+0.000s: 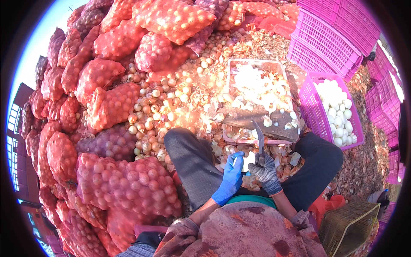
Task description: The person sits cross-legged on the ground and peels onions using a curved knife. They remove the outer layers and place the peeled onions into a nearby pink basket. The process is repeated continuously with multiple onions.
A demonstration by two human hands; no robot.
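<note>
My left hand (231,176), in a blue glove, holds a white peeled onion (248,161) above my lap. My right hand (266,172), in a grey striped glove, grips a curved knife (258,136) with its blade pointing up and away from me. The right fingers also touch the onion's side. Beyond the knife, a dark wooden board (253,120) lies across a pink tray (228,80) of onion skins and pieces. One onion with some skin (267,121) rests by the board. A pink crate (309,99) at the right holds many peeled onions (338,112).
Red mesh sacks of onions (128,183) are piled along the left and far side. Loose unpeeled onions (155,107) and dry skins cover the ground. Stacked pink crates (324,41) stand at the far right; a yellowish crate (345,225) lies near right.
</note>
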